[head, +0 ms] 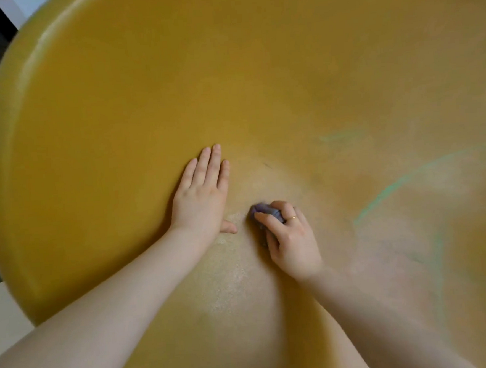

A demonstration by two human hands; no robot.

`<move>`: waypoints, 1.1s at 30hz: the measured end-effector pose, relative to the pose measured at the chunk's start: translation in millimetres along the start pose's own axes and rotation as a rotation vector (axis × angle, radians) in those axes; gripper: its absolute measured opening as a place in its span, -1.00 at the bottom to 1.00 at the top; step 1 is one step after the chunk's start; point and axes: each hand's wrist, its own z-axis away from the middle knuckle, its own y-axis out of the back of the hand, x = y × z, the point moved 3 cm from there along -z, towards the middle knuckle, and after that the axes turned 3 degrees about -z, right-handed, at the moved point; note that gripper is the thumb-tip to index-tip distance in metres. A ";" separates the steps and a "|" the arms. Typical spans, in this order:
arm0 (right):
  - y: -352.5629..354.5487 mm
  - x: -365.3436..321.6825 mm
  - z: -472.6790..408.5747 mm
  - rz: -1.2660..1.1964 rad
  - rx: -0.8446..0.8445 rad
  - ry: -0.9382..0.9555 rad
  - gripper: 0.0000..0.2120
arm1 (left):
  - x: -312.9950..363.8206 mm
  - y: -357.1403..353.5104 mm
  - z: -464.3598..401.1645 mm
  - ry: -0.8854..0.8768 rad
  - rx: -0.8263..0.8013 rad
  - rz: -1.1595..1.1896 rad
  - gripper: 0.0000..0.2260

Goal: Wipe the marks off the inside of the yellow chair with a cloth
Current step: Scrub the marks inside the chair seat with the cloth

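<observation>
Head view, looking down into the bowl of the yellow chair (116,112). Nearest the viewer, two bare forearms are reaching in from the lower edge. The right hand (290,238) is curling its fingers around a small bunched purple cloth (262,211), pressing it against the pale, scuffed patch (233,273) near the centre of the seat (a ring is showing on one finger). Just beside it, the left hand (200,192) is lying flat with fingers straight, palm bracing on the chair's inner surface and holding nothing. Farther out and to the right, green marks (402,180) are curving in long arcs across the inner wall, with a fainter streak (336,137) above them. These marks are lying well apart from the cloth, on the right hand's own side; their long axes are running roughly from lower centre toward upper right. Judging from this, the cloth-holding right hand is the nearer one, and the coming stroke probably needs to travel rightward and outward along those arcs.
</observation>
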 end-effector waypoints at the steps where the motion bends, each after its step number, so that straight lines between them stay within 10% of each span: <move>1: 4.2 7.4 -4.1 0.032 -0.035 0.089 -0.69 | 0.9 -0.2 -1.7 -0.021 0.001 -0.001 0.05; 11: 28.3 69.5 -47.5 0.162 0.423 -0.412 -0.67 | 6.1 -8.1 -10.9 -0.077 0.045 -0.015 0.04; 18: 13.9 23.9 -11.2 0.055 0.020 -0.098 -0.71 | 9.3 -6.5 -10.8 -0.059 0.049 0.000 0.05; 26: 47.3 86.1 -38.6 0.252 0.337 -0.379 -0.69 | 12.7 -8.6 -11.7 -0.042 0.037 0.012 0.05; 33: 14.6 25.6 11.3 0.064 0.045 -0.178 -0.72 | 15.4 -4.7 -11.2 -0.035 0.034 0.051 0.06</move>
